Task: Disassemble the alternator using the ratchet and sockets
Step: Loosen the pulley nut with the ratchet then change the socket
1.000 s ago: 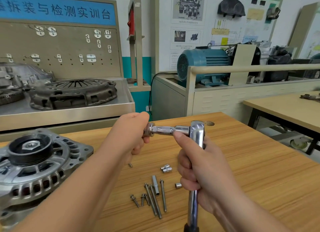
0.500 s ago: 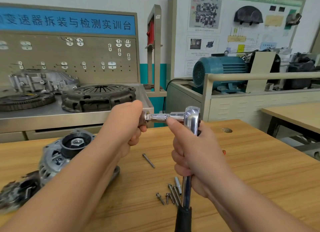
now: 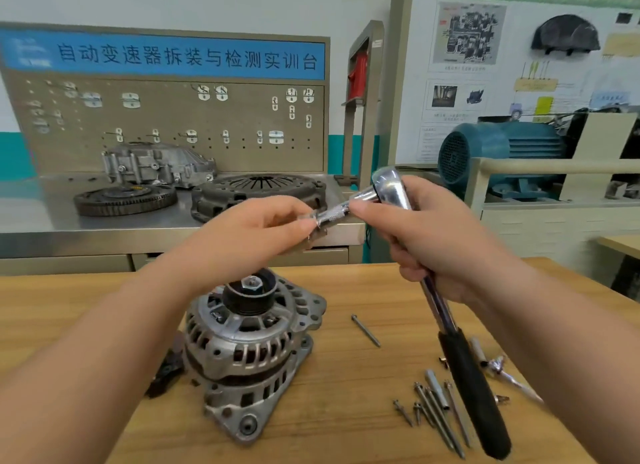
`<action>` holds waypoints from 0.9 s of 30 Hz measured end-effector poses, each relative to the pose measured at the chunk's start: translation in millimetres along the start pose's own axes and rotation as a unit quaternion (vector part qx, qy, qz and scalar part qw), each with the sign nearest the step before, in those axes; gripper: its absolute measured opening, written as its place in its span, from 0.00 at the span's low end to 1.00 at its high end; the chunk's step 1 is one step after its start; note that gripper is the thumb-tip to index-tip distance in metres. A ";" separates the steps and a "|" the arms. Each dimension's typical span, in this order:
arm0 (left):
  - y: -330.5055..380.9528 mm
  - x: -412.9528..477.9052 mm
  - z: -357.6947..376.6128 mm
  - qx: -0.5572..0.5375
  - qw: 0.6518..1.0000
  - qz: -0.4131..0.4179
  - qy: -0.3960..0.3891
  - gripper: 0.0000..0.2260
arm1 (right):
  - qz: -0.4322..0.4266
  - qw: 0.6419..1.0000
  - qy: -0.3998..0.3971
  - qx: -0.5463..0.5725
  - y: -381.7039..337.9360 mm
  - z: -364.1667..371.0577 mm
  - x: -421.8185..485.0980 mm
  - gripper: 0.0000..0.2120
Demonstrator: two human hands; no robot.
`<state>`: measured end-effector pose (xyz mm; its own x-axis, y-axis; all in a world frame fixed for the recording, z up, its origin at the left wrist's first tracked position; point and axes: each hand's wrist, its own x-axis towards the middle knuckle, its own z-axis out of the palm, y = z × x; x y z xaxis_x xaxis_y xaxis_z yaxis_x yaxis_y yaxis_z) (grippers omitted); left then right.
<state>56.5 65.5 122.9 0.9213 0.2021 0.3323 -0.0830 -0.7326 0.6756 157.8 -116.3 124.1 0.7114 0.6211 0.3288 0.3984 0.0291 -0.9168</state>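
Observation:
The silver alternator [image 3: 249, 352] stands on the wooden table [image 3: 329, 411], black pulley and nut facing up, below my left forearm. My right hand [image 3: 436, 235] grips the chrome ratchet [image 3: 391, 186] just under its head, and the black handle [image 3: 474, 394] slopes down to the right. A knurled extension [image 3: 336, 212] sticks out leftward from the ratchet head. My left hand [image 3: 256, 235] pinches the socket end [image 3: 317, 221] of that extension with its fingertips. Both hands hover above the table, behind the alternator.
Several long bolts and screws [image 3: 436, 411] lie right of the alternator, and one bolt [image 3: 365, 330] lies apart. A dark part [image 3: 166, 370] sits left of the alternator. Behind is a steel bench [image 3: 104, 228] with a clutch plate [image 3: 256, 193], a flywheel and a pegboard.
The view has swung left and down, bringing the alternator to the middle. The ratchet has tilted so its handle slopes right. Both hands keep their hold on ratchet and extension.

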 end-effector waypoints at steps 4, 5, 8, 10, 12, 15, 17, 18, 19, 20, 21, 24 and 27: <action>-27.7 -3.0 -11.7 0.072 0.997 0.024 -0.032 0.06 | -0.024 0.992 -0.013 -0.120 -1.3 23.1 14.4 0.13; -34.7 -3.3 -11.6 0.091 0.995 0.026 -0.032 0.06 | -0.034 0.988 -0.016 -0.147 -0.4 28.4 18.1 0.14; -56.3 -6.1 -10.1 0.078 0.996 0.023 -0.028 0.05 | -0.050 0.977 -0.030 -0.204 1.0 40.7 28.9 0.15; -69.1 -8.8 -10.4 0.058 0.998 0.016 -0.018 0.05 | -0.051 0.969 -0.054 -0.237 0.5 48.6 35.7 0.16; -80.6 -11.1 -10.3 0.020 1.000 0.014 -0.009 0.06 | -0.051 0.956 -0.076 -0.279 -1.5 56.1 42.0 0.17; -91.8 -11.1 -9.2 -0.061 0.998 0.014 -0.010 0.10 | -0.052 0.925 -0.100 -0.362 -8.7 63.1 52.8 0.20; -94.5 -7.7 -6.9 -0.088 0.996 0.009 -0.005 0.09 | -0.066 0.897 -0.111 -0.423 -15.0 67.3 61.6 0.24; -94.9 -5.3 -5.0 -0.096 0.995 0.004 -0.003 0.09 | -0.065 0.888 -0.115 -0.440 -18.3 71.3 65.6 0.27; -95.0 -3.8 -2.5 -0.101 0.995 -0.002 0.000 0.10 | -0.061 0.884 -0.119 -0.448 -21.1 76.8 68.5 0.33; -94.5 -3.0 0.0 -0.106 0.994 -0.007 0.004 0.12 | -0.059 0.882 -0.121 -0.452 -22.9 82.6 71.2 0.38; -93.9 -3.2 2.0 -0.108 0.994 -0.011 0.009 0.15 | -0.064 0.880 -0.119 -0.455 -23.5 87.3 74.3 0.38; -92.6 -7.2 8.0 -0.070 0.997 -0.016 0.035 0.16 | -0.093 0.877 -0.080 -0.464 -21.2 94.4 74.6 0.28; -88.2 -11.7 14.1 -0.008 0.997 -0.028 0.069 0.14 | -0.113 0.879 -0.052 -0.460 -15.0 90.8 71.4 0.23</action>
<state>58.4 118.5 50.1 0.8636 0.3311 0.3802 -0.0393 -0.7077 0.7054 150.1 -1.3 140.7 0.5163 0.7507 0.4122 0.8564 -0.4548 -0.2444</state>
